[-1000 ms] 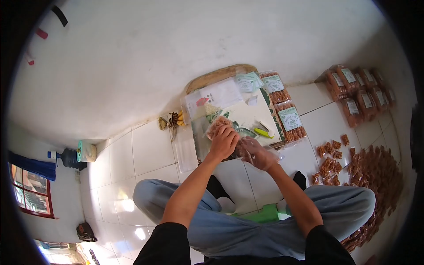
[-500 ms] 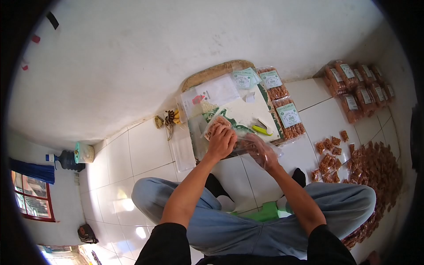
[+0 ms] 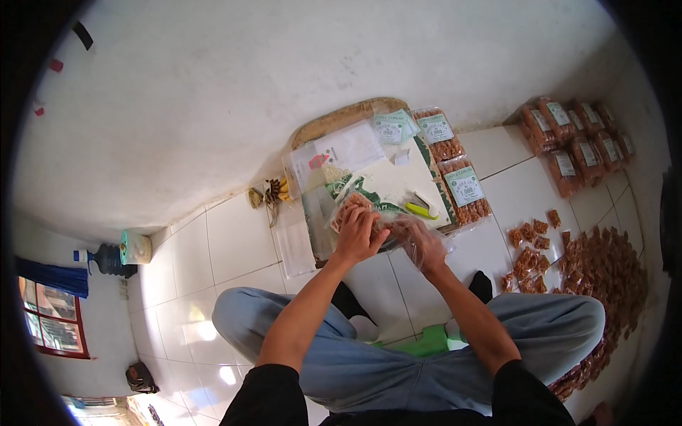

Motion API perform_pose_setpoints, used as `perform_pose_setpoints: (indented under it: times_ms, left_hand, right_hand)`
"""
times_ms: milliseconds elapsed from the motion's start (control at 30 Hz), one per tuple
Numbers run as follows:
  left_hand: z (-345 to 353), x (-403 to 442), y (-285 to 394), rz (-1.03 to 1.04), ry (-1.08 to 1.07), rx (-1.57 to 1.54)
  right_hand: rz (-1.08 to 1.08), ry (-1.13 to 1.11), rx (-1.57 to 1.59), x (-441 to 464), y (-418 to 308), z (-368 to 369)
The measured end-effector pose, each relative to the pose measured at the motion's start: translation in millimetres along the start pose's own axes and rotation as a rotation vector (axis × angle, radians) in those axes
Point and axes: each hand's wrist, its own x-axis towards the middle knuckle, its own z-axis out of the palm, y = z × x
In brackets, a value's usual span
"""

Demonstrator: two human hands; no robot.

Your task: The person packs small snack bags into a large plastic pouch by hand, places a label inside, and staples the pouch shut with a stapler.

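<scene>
A clear plastic bag [image 3: 349, 206] with brown snack pieces in its far end lies at the near edge of a low board [image 3: 387, 179]. My left hand [image 3: 361, 233] is closed over the filled end, fingers curled round it. At the bag's loose end, my right hand [image 3: 425, 247] is closed on the film; clear plastic covers its fingers, so their tips are hard to make out. Just beyond the right hand lies a yellow-green stapler [image 3: 422, 206]. Pale green printed labels [image 3: 392, 129] and clear plastic sheets [image 3: 348, 148] rest at the board's far side.
Two labelled snack packs [image 3: 465, 190] lie along the board's right side. Filled packs [image 3: 579, 142] are stacked by the wall. A large heap of small snack packets [image 3: 604, 284] covers the floor at right. Bananas [image 3: 278, 189] are left of the board.
My right hand has shifted slightly right and turned, with the plastic now bunched around its fingers. My left hand stays on the bag's filled end, its fingers a little more spread.
</scene>
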Motion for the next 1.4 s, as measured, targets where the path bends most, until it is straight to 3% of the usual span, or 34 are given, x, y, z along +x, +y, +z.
perform_pose_setpoints:
  times_ms: [300,500,533,600,633,700,767,900,967,1200,1400]
  left_hand:
    - [-0.1,-2.6,2.9,0.061,-0.084,-0.094]
    - [2.7,-0.8,5.7,-0.009,-0.063,-0.048]
    - [3.4,1.3,5.2,-0.008,-0.063,-0.051]
    - [1.9,7.4,3.6,0.029,-0.103,0.046]
    - [-0.7,10.2,3.4,0.028,-0.105,0.044]
    - [-5.9,14.3,3.1,0.088,-0.209,0.165]
    - [-4.8,14.6,1.7,0.097,-0.214,0.151]
    - [-0.5,13.0,-1.7,0.023,-0.273,0.064]
    - [0.9,14.4,-1.6,0.049,-0.233,0.087]
    - [-2.4,19.6,3.5,0.085,-0.233,0.136]
    - [-1.8,21.7,3.6,0.126,-0.229,0.162]
  right_hand:
    - [-0.016,0.112,0.050,-2.8,4.5,19.0]
    - [-0.193,0.173,0.252,1.2,9.9,20.4]
    - [0.057,0.122,0.762,0.8,7.1,23.0]
    - [0.323,0.061,1.266,-7.3,13.3,25.2]
    - [0.335,-0.021,0.833,-13.7,21.3,20.3]
    - [0.337,-0.099,0.401,-17.8,25.6,18.6]
    - [0.133,0.108,0.208,-1.9,0.4,-0.4]
    - [0.125,0.141,0.241,-1.5,17.5,18.4]
    - [0.218,0.184,0.376,-4.3,26.3,24.7]
    - [0.193,0.181,0.404,-1.9,33.6,27.7]
    - [0.223,0.086,0.577,15.9,25.3,23.9]
